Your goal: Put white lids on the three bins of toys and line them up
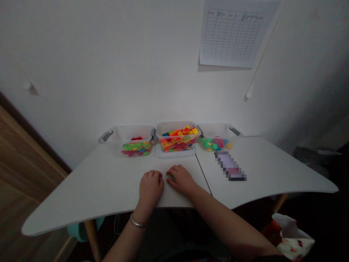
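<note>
Fingers [176, 167] of the right hand [183, 179] are bent, thumb opposed, pinched on a small green piece [171, 177]; most of it is hidden, so I can't call its shape. Left hand [151, 185] sits just beside it, small gap between the two, fingers curled toward the thumb; I can't tell if they're on anything. Green piece is at the right fingertips, low over the white table [109, 189], near its front edge and facing the left hand. Silver bracelet [137, 222] on the left wrist.

Further out I see three clear bins in a row along the wall [109, 72]. Left bin [114, 147]: green, red and pink pieces. Middle bin [177, 125]: orange, yellow and red pieces piled about rim-high, pale lid [174, 156] showing under its front. Right bin [215, 128]: rounder bits, green, pink, blue, yellow. All three are beyond the hands. A dark seam [203, 173] runs across the table right of the hands; phone-like slab [230, 165] past it, pixelated on my feed. Gridded sheet [229, 36] on the wall, upper right. Below the table: wooden leg [92, 238] at left, patterned bag [296, 242] at right
</note>
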